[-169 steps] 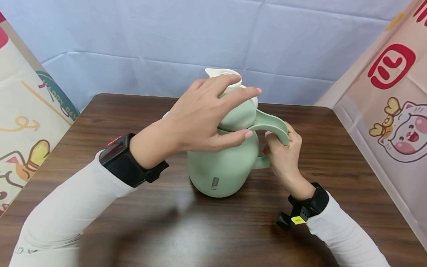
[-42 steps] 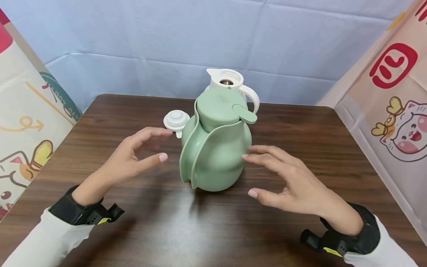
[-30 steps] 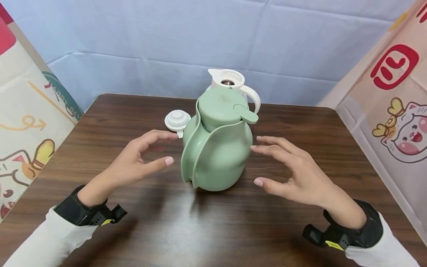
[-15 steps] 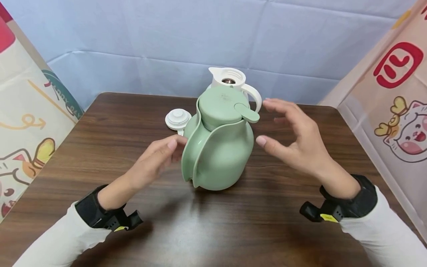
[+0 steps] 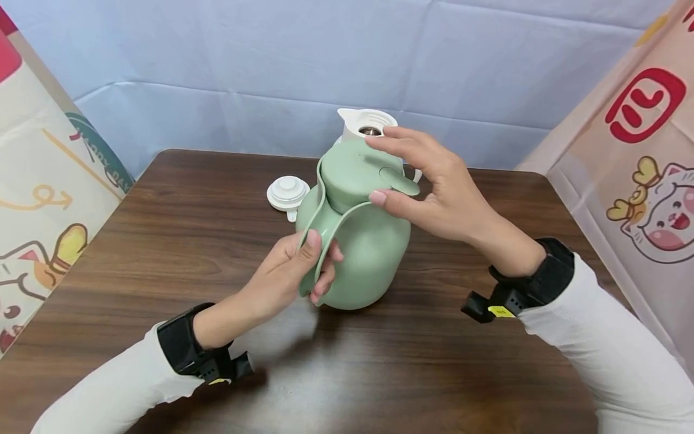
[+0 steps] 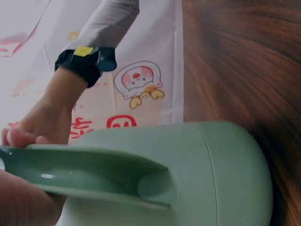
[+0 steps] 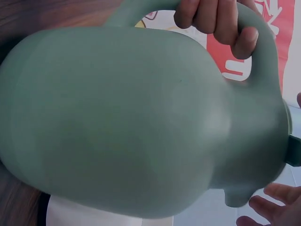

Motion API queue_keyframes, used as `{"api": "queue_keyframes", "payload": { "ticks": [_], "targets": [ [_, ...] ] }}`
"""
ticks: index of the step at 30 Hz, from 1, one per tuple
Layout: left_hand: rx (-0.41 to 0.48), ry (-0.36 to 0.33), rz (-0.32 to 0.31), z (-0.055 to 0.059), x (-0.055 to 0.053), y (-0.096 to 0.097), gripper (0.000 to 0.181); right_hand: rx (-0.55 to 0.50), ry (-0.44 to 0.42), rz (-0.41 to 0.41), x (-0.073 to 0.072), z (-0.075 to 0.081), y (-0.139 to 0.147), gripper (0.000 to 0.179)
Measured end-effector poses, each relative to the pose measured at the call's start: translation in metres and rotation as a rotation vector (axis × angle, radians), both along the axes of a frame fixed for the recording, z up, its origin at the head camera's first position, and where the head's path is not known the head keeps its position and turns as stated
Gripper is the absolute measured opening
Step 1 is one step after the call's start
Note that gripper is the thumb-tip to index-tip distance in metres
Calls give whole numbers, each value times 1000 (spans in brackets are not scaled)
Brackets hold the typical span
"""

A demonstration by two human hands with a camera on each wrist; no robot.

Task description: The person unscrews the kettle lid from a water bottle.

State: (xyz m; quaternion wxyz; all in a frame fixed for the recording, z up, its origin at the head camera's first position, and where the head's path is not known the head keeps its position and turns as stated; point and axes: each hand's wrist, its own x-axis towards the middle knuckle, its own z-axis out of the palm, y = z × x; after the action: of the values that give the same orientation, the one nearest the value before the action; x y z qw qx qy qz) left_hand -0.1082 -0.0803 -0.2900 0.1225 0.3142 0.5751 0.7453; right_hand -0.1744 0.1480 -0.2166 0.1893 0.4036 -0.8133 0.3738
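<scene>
A light green vacuum jug (image 5: 368,259) stands upright mid-table, its handle (image 6: 94,172) turned to the front left. My left hand (image 5: 282,274) grips this handle, its fingers (image 7: 221,21) wrapped round it in the right wrist view. Over the jug's round green lid (image 5: 352,172) my right hand (image 5: 439,187) is spread, thumb at the near side and fingers across the top. Whether it touches the lid, I cannot tell. A flat lever (image 5: 398,182) sticks out from the lid below that palm.
Behind the green jug stands a white jug (image 5: 355,120), lidless and partly hidden by it and my right hand. Its handle is mostly covered. A white stopper (image 5: 288,191) lies on the brown wooden table (image 5: 217,181) to the left. A pale blue cloth (image 5: 260,54) hangs behind.
My left hand has come in from the left and taken hold of the green jug's handle. From the jug's right side, my right hand has moved left over the lid. The jug stays put.
</scene>
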Motion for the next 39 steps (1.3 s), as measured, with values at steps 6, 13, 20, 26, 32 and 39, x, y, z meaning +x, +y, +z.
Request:
{"api": "queue_keyframes", "payload": {
  "ticks": [6,13,20,26,32,39],
  "targets": [
    [10,-49,72,1,-5,4,55,22,23,-21,-7,-3,-5,38],
    [1,-92,105,3,-7,2,53,-3,63,-33,-8,-8,-5,39],
    [18,-99,89,3,-9,2,49,14,3,15,-10,-4,1,41],
    [15,-117,76,5,-16,-2,45,58,-128,140,-22,3,15,43],
    [7,-98,41,5,-21,-6,45,-102,-280,248,-34,3,23,54],
    [18,-71,3,4,-28,-8,44,-320,-443,364,-50,-2,33,43]
  ]
}}
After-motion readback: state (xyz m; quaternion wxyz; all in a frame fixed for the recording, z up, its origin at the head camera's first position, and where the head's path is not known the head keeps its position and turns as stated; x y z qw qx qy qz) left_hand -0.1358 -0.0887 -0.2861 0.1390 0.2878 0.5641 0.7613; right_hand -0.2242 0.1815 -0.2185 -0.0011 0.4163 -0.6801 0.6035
